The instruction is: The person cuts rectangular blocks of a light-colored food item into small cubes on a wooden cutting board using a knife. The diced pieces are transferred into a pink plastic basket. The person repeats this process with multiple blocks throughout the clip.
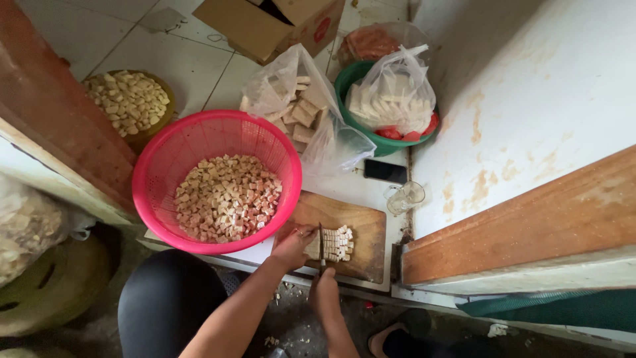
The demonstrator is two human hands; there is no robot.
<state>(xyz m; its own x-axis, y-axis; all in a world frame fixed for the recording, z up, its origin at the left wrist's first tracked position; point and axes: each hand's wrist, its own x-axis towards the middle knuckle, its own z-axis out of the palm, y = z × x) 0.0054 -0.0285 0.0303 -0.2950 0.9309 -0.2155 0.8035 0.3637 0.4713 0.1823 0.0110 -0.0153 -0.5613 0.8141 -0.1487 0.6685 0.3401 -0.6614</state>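
Observation:
A wooden cutting board point(361, 222) lies on a low white surface. On it sits a pale block partly cut into small cubes point(338, 242). My left hand point(293, 246) presses on the uncut end of the block. My right hand point(324, 290) grips the handle of a knife point(321, 246), whose blade stands upright in the block between my left hand and the cut cubes. A pink plastic basket point(159, 166) full of small cubes stands just left of the board.
Two clear bags of pale slabs point(301, 106) sit behind the board, one in a green bowl point(346, 79). A black phone point(385, 171), a glass point(405, 196), a cardboard box point(265, 26) and a yellow bowl of cubes point(130, 101) lie around. A white wall rises at right.

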